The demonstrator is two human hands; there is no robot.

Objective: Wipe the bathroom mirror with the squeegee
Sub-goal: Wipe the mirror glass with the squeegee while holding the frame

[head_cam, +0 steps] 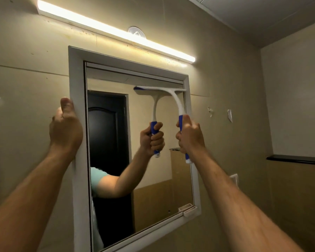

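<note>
Over on the left, the left hand [65, 126] grips the outer edge of the white frame [78, 99], fingers wrapped round behind it and the thumb pointing up along the front. The frame surrounds the mirror [153, 188], which hangs on a beige wall beneath a long lit light bar [116, 33]. In the glass I see a dark door [107, 124], a bare arm with a pale teal sleeve [96, 176], and the mirrored copy of the tool in its fist. Further right, the squeegee [175, 99] sits high on the mirror: its blade lies level against the glass just under the top of the frame, reaching to the upper right corner, and its white neck curves down into a blue and white handle. The right hand [189, 135] is clenched round that handle, the butt end poking out below the fist. At the frame's lower right corner there is a small white clip [189, 211]. Beyond it, on the far right wall, a dark shelf [295, 159] juts out, with a white wall plate [234, 179] lower down.
</note>
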